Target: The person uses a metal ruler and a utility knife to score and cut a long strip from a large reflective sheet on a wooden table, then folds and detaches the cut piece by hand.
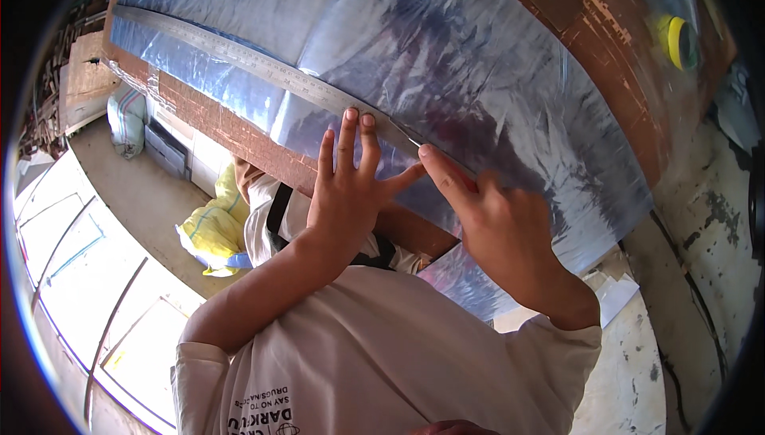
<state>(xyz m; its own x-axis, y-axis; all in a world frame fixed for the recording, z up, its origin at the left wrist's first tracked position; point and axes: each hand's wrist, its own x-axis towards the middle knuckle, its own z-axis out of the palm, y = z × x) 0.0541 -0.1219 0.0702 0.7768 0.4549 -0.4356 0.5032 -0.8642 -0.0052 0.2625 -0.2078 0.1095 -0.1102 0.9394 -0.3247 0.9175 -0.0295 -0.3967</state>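
Metal ruler (263, 68) beneath your splayed left hand (344, 192), your right hand (506, 216) grips a red knife (470, 182), apparently cutting plastic film (494, 76); next, draw steadily.

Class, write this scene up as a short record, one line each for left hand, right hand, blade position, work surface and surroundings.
Left hand: spread, fingertips on the metal ruler
Right hand: closed around a red-handled cutter, index finger extended along it
Blade position: near the ruler's edge; contact with the sheet unclear
Work surface: shiny bluish sheet over a brown board
Surroundings: yellow tape roll upper right; yellow sack to the left
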